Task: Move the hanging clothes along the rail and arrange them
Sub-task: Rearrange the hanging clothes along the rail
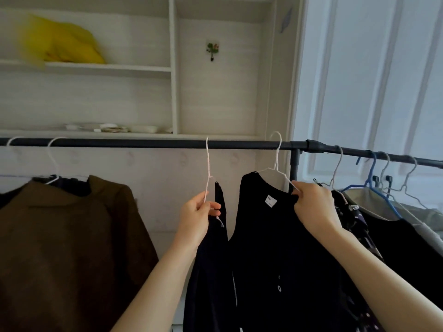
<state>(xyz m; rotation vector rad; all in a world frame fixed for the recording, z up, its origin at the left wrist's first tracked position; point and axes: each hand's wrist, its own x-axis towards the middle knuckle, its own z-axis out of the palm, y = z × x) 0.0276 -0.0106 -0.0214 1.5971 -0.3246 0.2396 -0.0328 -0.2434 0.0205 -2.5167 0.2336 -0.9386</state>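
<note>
So the biggest thing here is the white shelving unit (172, 68) behind everything, with a yellow bundle (69, 44) sitting on its upper left shelf. In front of it the dark rail (143, 143) runs the whole width, with a joint towards its right end. At the rail's left end hangs a brown coat (72, 236) on a white hanger. Around the middle there's a black buttoned top (275, 248) on a white wire hanger (275, 161), and just left of it a dark garment (211, 271) turned edge-on, on a thin white hanger (207, 168). The rail's right end is crowded: a spotted dark piece (357, 221), another black top (407, 248), grey stuff, and a blue hanger (372, 180).

The hands are apart. Left hand (199, 219) is pinched on the thin hanger's lower wire, right hand (314, 204) is clamped on the right shoulder of the buttoned top's hanger.
</note>
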